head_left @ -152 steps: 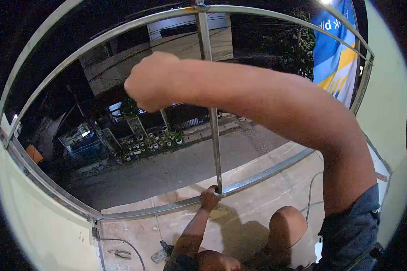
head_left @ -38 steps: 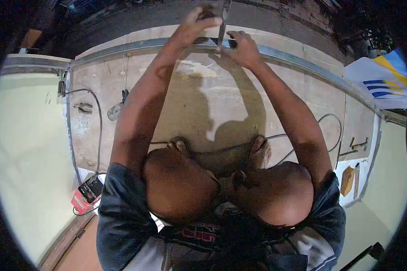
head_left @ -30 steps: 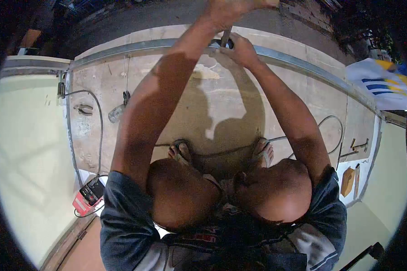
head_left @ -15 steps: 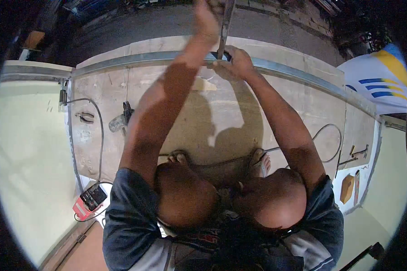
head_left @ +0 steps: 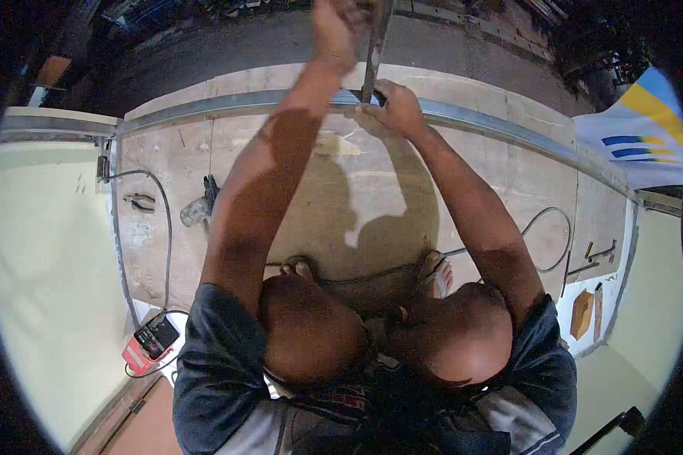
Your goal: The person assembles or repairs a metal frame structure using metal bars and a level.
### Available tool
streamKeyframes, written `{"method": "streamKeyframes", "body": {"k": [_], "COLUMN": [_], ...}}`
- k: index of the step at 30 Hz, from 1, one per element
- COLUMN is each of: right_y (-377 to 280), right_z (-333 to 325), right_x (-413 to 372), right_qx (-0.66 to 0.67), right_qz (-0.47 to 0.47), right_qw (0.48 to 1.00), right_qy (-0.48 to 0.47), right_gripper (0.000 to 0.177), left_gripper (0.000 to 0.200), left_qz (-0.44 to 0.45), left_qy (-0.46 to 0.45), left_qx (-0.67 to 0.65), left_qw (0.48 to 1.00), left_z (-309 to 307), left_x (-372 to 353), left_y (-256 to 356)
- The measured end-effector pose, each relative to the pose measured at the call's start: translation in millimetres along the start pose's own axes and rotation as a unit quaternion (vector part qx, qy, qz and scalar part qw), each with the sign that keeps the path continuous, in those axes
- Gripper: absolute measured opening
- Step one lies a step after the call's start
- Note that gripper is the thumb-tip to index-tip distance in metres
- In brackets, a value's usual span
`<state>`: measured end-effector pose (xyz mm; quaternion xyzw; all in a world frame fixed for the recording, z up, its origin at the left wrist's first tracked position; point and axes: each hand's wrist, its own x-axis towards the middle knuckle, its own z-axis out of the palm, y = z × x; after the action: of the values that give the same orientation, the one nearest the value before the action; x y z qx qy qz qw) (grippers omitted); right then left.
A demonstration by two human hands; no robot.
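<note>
Both arms reach forward past the knees point(head_left: 315, 326). The left hand point(head_left: 334, 38) is raised beside the post point(head_left: 374, 57), its fingers' grip impossible to tell; the right hand point(head_left: 404, 112) has its fingers closed on a dark piece point(head_left: 380, 96) at the post's foot, against the rail point(head_left: 478, 119). The left forearm hides some rail; pliers point(head_left: 140, 202) lie leftward.

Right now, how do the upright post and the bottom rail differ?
The upright post looks dark; the bottom rail looks brighter, silvery. The post stands up and leaves the picture's top edge, while the rail lies low across the floor. Both look like metal bars and meet by the right hand.
</note>
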<state>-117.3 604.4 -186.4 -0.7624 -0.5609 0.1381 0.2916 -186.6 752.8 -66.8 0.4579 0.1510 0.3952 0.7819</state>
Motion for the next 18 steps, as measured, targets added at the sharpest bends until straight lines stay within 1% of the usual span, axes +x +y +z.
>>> {"method": "streamKeyframes", "body": {"k": [1,2,3,5,6,8,9,10,12,13,14,15,16,18], "right_y": [-0.7,-0.5,-0.5,-2.1,-2.7,0.1,2.5,2.8,1.4,-0.9,-3.3,-5.5,-3.6,3.0], "right_z": [0.0,-0.4,-0.4,-1.4,-2.3,2.5,2.5,1.0,2.7,1.7,-0.2,-3.1,-0.6,3.6], "right_x": [-0.4,-0.9,-1.8,-3.5,-3.4,-2.7,-0.3,0.8,-2.2,-3.4,-4.7,-3.2,-3.1,-2.3], "right_qx": [0.001,-0.002,-0.004,0.0,0.004,-0.003,-0.01,-0.012,-0.02,-0.02,-0.021,-0.024,-0.023,-0.006], "right_qz": [0.001,-0.011,-0.023,-0.018,-0.013,-0.006,0.0,-0.001,-0.001,-0.001,0.0,-0.001,-0.003,-0.015], "right_qw": [1.0,1.0,1.0,1.0,1.0,1.0,1.0,1.0,1.0,1.0,1.0,1.0,1.0,0.999], "right_qy": [0.0,0.01,0.022,0.022,0.024,0.014,0.006,0.008,0.017,0.016,0.009,0.005,0.005,0.038], "right_gripper": [0.061,0.061,0.061,0.061,0.061,0.062,0.062,0.062,0.061,0.061,0.058,0.054,0.054,0.055], "left_gripper": [0.068,0.067,0.067,0.067,0.067,0.066,0.066,0.069,0.072,0.075,0.078,0.078,0.08,0.083], "left_qz": [0.035,0.069,0.067,-0.012,-0.01,-0.025,-0.024,-0.051,-0.08,-0.065,-0.05,-0.049,0.006,0.064], "left_qy": [-0.085,-0.166,-0.164,-0.162,-0.163,-0.108,-0.111,-0.035,0.045,-0.027,-0.099,-0.099,-0.096,-0.099], "left_qx": [-0.065,-0.13,-0.131,-0.119,-0.119,-0.108,-0.108,-0.107,-0.104,-0.141,-0.176,-0.176,-0.149,-0.121], "left_qw": [0.994,0.975,0.975,0.98,0.979,0.988,0.988,0.992,0.99,0.988,0.978,0.978,0.984,0.986], "left_z": [12.1,17.9,16.7,15.6,15.3,12.8,14.0,15.6,13.5,2.3,1.3,-1.4,4.5,5.2], "left_x": [-5.9,-10.2,-8.5,1.0,3.5,8.9,11.9,14.5,14.9,22.8,21.1,21.0,8.3,6.9], "left_y": [-9.7,-15.1,-13.6,-3.6,0.3,0.4,-0.4,-0.4,-9.4,-35.9,-40.9,-44.1,-31.7,-22.9]}}
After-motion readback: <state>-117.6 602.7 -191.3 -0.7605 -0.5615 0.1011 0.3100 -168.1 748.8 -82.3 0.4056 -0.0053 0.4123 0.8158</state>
